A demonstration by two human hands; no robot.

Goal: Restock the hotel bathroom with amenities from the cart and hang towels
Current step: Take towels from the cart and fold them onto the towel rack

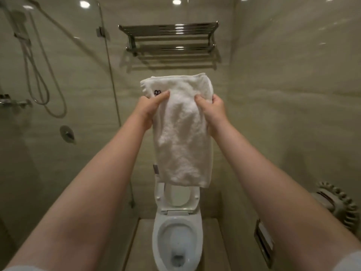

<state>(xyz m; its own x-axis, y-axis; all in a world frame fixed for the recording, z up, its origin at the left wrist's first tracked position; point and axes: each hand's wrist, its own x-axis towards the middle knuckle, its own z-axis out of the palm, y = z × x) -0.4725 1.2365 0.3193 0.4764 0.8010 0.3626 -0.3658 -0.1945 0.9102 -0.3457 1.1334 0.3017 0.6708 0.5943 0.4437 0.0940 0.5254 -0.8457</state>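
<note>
Pinching folded white towel (181, 143) at upper left edge with left hand (151, 108), at upper right edge with right hand (212, 110). Held mid-air, hanging lengthwise, below chrome towel rack (170, 42), above open toilet (175, 231).

Head camera, forward-down, close, facing towel rack (170, 29).

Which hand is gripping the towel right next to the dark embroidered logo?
The left hand, its thumb tip almost touching the logo near the left edge of the towel; the right hand grips the opposite, plain side.
</note>
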